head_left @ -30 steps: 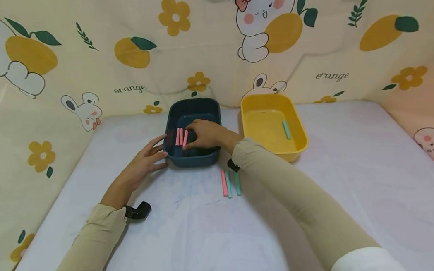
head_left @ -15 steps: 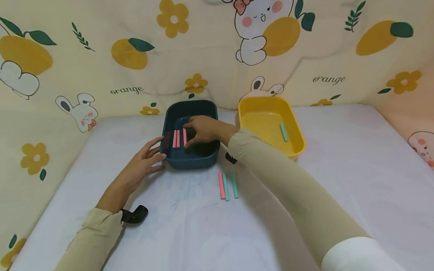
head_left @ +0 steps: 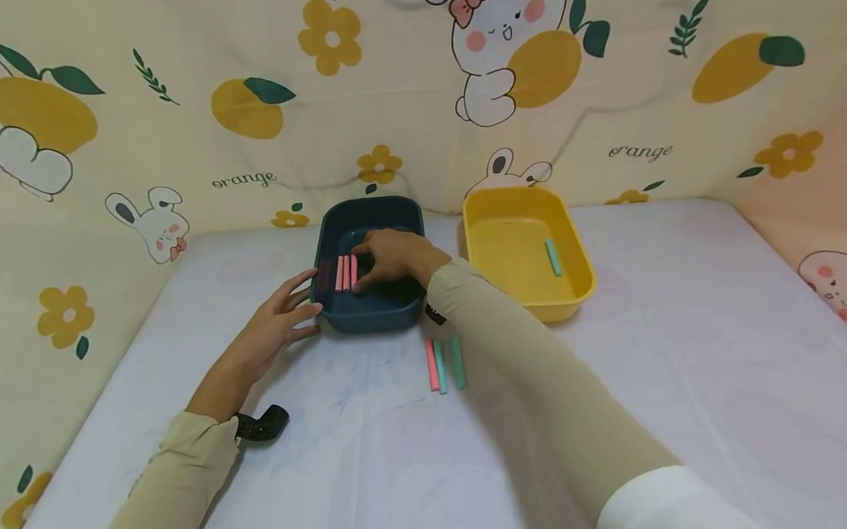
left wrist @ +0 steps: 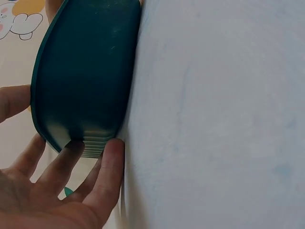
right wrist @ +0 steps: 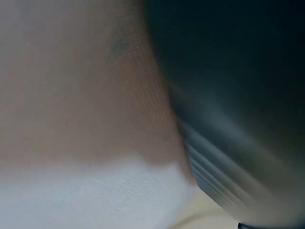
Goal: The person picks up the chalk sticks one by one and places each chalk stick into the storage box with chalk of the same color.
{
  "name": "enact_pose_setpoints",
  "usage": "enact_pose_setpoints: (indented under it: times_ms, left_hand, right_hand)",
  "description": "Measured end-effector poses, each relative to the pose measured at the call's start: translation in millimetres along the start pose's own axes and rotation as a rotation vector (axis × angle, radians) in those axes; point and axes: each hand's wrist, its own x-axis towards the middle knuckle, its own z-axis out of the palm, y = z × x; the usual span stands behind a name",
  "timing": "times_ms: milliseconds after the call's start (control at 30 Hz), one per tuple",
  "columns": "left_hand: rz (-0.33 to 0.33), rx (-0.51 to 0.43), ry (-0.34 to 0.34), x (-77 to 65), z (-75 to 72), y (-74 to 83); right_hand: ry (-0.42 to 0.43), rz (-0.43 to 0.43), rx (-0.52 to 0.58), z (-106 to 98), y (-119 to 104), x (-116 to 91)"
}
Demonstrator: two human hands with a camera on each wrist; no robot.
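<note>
Behind the grip hangs a cream cloth (head_left: 422, 46) printed with rabbits, fruit and flowers, and beneath everything spreads a white table (head_left: 382, 472). The right sleeve (head_left: 548, 369), beige with white further up, runs back from the grip to the lower right. Beyond the grip's right side, near the cloth, sits a yellow box (head_left: 559, 312); the grip itself is inside a dark blue box (head_left: 372, 324), left of the yellow one. The right hand (head_left: 395, 255) reaches down into the dark blue box and holds a pink chalk stick (head_left: 353, 272) lengthwise, thumb at its near end and finger at its far end; the right wrist view is too blurred to show the fingers. Left of the grip, the left hand (head_left: 282, 312) has its fingers spread wide, tips against the dark blue box's outer side. Just left of the held stick lie two pink sticks (head_left: 343, 273), roughly parallel to it. On the table, nearer the person than the grip, lie a pink chalk (head_left: 433, 365), a pale green chalk (head_left: 440, 367) just beside it, and a darker green chalk (head_left: 458, 364) slightly apart. Well right of the grip, one light green stick (head_left: 553, 257) lies in the yellow box.
</note>
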Motion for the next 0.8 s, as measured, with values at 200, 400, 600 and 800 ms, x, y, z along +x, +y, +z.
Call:
enact_pose_setpoints:
  times_ms: [200,400,600,800]
  left_hand:
    - [-0.004,-0.012,0.006,1.4,0.6,-1.0]
    - [-0.011,-0.008,0.019,0.3,1.0,-2.2]
    - [-0.014,0.006,0.02,-1.8,1.5,-3.1]
    - [0.0,0.012,0.022,0.4,1.1,-2.1]
  right_hand:
    - [0.004,0.043,-0.006,2.2,-0.1,0.4]
    - [0.004,0.064,-0.023,4.4,-2.5,0.3]
    - [-0.006,0.071,-0.061,6.1,-5.3,-2.0]
    - [0.011,0.072,-0.088,5.8,-5.3,-3.3]
